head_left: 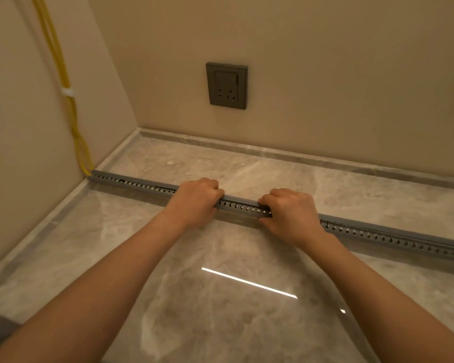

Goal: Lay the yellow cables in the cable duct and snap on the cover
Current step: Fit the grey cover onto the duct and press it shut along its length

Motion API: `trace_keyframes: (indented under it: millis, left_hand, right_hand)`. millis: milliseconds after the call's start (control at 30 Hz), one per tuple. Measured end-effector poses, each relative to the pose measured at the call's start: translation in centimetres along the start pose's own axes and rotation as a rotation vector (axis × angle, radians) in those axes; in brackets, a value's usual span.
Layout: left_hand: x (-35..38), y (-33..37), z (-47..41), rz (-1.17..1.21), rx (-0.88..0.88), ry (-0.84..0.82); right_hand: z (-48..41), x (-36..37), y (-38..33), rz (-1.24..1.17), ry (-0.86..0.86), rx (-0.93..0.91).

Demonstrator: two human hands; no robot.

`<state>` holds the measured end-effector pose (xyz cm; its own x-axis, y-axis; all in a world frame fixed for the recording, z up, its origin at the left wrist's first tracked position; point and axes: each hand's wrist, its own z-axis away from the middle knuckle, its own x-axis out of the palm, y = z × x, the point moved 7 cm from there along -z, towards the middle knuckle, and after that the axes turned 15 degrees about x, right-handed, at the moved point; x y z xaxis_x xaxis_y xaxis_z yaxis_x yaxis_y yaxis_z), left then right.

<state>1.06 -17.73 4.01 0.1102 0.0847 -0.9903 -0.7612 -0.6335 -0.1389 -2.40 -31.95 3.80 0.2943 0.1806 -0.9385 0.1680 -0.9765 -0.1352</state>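
Hands press down on a long grey plastic cable duct [243, 204] with a row of slots along its near side, which lies across the glossy grey marble floor [220, 297] from the left wall out past the right edge of the view. The left hand [195, 199] is curled over the top of the duct, fingers folded down over the far edge and closed around it. The right hand [290, 213] sits just beside it on the same duct, knuckles bent, with the fingertips tucked against the slotted face and the thumb below; it too is clenched on the duct. A short stretch of duct shows between the two hands. A grey cover strip [393, 227] lies along the top of the duct; whether it is fully seated cannot be told. Thin yellow cables [63, 72] run down the beige left wall, bundled partway by a white tie [68, 92], and reach the duct's left end at the corner of wall and floor. A dark grey wall socket [226, 85] is set in the back wall, well above the marble skirting [273, 150].
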Motion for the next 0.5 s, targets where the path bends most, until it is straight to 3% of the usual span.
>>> trace_keyframes:
  millis: [200,500]
  left_hand:
    - [-0.3,4.2,-2.3,0.075,0.086,0.084]
    - [-0.5,5.3,-3.6,-0.080,0.189,0.081]
  right_hand:
    - [0.2,-0.5,-0.1,-0.016,0.031,0.015]
    - [2.0,-1.3,0.4,-0.067,0.112,-0.053]
